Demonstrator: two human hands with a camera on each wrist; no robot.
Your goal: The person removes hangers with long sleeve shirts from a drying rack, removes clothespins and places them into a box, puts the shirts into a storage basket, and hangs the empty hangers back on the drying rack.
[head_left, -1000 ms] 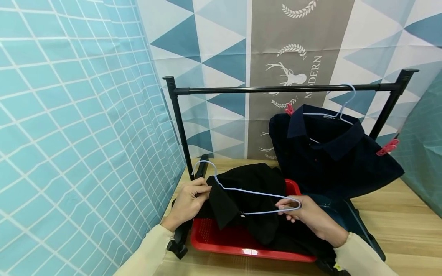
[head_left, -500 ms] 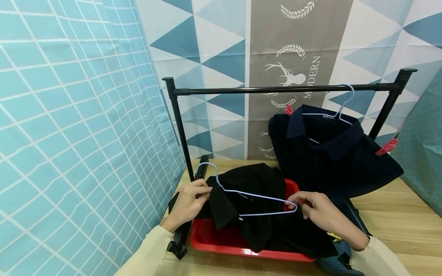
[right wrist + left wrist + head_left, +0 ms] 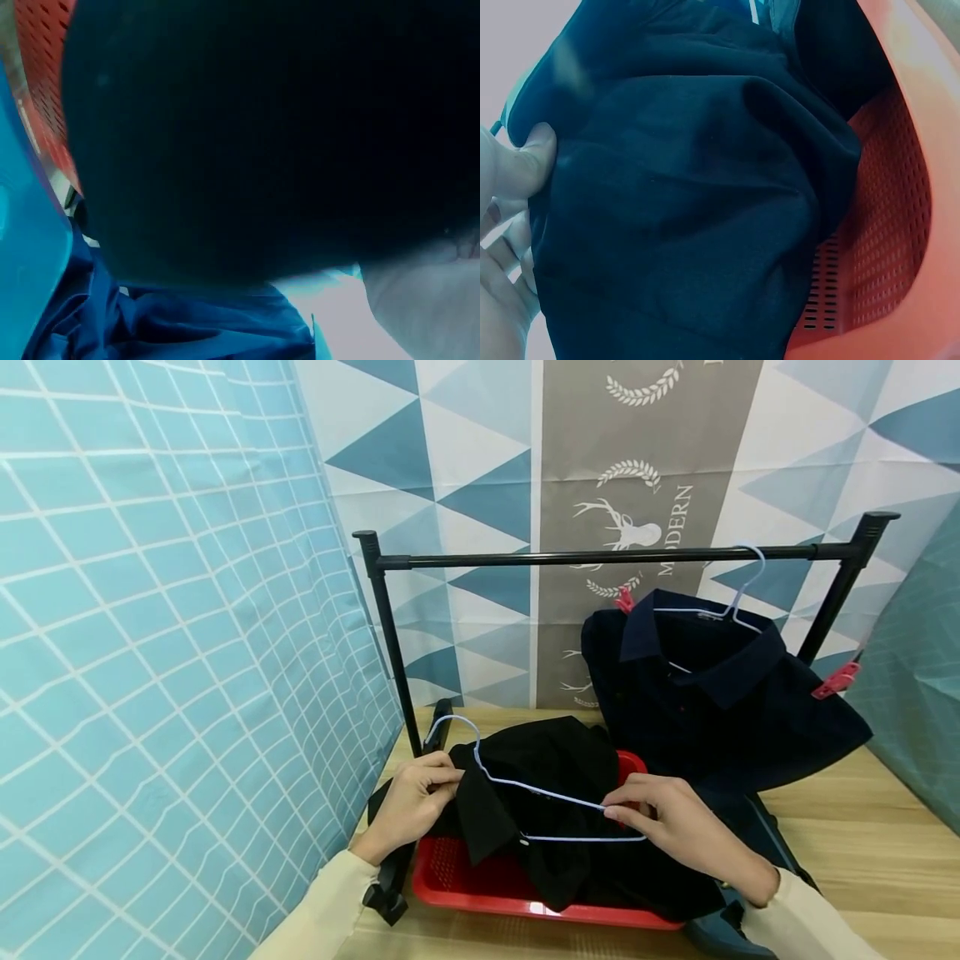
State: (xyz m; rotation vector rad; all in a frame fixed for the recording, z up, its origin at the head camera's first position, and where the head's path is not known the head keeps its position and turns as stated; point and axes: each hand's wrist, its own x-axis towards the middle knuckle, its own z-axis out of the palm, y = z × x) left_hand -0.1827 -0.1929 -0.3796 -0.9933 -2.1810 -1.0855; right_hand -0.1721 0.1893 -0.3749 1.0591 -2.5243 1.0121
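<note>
A black collared shirt (image 3: pixel 551 747) lies bunched over a red basket (image 3: pixel 547 910), draping past its rim. My left hand (image 3: pixel 411 797) pinches the shirt beside its collar; in the left wrist view the thumb (image 3: pixel 532 157) presses on the cloth's edge. A light blue wire hanger (image 3: pixel 540 791) runs partly inside the collar, its hook pointing up and left. My right hand (image 3: pixel 671 814) pinches the hanger's upper bar near its right end, between thumb and fingers. Dark cloth (image 3: pixel 262 135) fills most of the right wrist view and hides those fingertips.
Behind stands a black rack with a horizontal rail (image 3: pixel 555 558). A navy shirt (image 3: pixel 720 702) hangs from it at right on another blue hanger, with red clips (image 3: pixel 836 680) at both shoulders. A dark blue container (image 3: pixel 738 822) sits right of the basket, on the wooden tabletop (image 3: pixel 847 827).
My right hand has shifted from the hanger's looped right end to its upper bar, a little further left. The hanger has dipped and moved slightly right. My left hand has barely moved.
</note>
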